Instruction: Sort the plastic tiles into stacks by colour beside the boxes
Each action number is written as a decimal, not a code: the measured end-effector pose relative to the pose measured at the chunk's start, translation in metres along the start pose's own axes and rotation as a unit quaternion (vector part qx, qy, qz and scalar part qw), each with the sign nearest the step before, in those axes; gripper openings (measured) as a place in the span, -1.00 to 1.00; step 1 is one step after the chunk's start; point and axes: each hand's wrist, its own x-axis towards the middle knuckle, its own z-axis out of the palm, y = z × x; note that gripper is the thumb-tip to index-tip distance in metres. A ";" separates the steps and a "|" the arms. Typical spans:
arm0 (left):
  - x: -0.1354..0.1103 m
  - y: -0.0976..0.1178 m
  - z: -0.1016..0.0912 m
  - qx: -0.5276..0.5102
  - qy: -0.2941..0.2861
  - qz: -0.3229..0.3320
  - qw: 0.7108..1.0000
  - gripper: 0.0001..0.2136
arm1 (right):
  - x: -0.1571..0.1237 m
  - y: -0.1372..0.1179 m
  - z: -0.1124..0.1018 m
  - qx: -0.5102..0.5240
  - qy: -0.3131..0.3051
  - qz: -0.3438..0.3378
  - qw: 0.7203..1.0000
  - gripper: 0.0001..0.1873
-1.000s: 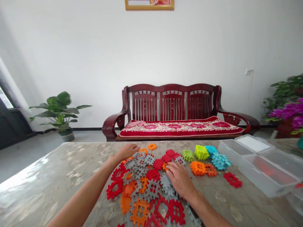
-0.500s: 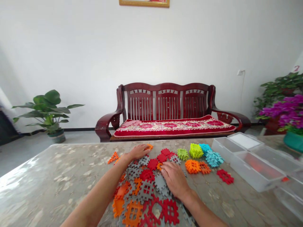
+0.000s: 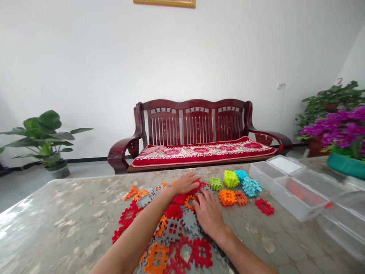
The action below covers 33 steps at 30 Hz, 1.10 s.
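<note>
A heap of interlocking plastic building tiles, mainly red, grey and orange, spreads under and around both hands. My left hand (image 3: 185, 183) lies over red tiles at the far side of the heap, fingers stretched out. Just to its right, my right hand (image 3: 210, 214) rests on the heap with bent, slightly parted fingers. An orange tile (image 3: 188, 203) is beside its thumb; its fingertips touch the red and grey tiles. Nearer me are a grey window tile (image 3: 172, 229), an orange window tile (image 3: 156, 258) and a red window tile (image 3: 202, 252). My left forearm covers part of the heap.
Sorted stacks stand right of the heap: green tiles (image 3: 216, 183), yellow-green tiles (image 3: 231, 179), blue tiles (image 3: 252, 187) and orange tiles (image 3: 227, 197). A lone red tile (image 3: 264, 206) lies near clear plastic boxes (image 3: 299, 207). A flower pot (image 3: 346, 164) stands at the far right.
My left hand has moved right across the heap, close to my right hand. Red tiles left of my forearm now show. The view has turned slightly right.
</note>
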 end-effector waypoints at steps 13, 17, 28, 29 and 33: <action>-0.047 -0.013 -0.024 0.005 -0.019 0.018 1.000 -0.59 | 0.021 0.006 0.000 0.233 0.001 -0.054 0.971 -0.59; -0.078 -0.016 -0.034 0.016 0.030 -0.064 0.997 -0.54 | 0.021 0.016 0.006 0.151 -0.012 -0.029 0.988 -0.54; -0.228 -0.072 -0.034 0.032 0.213 -0.390 0.896 -0.47 | 0.012 0.017 -0.002 0.163 -0.080 -0.122 0.976 -0.42; -0.237 -0.071 -0.032 0.031 0.215 -0.401 0.890 -0.46 | 0.008 0.015 -0.007 0.154 -0.094 -0.142 0.973 -0.38; -0.255 -0.057 -0.018 0.029 0.218 -0.442 0.870 -0.46 | -0.013 0.001 -0.021 0.115 -0.168 -0.223 0.953 -0.11</action>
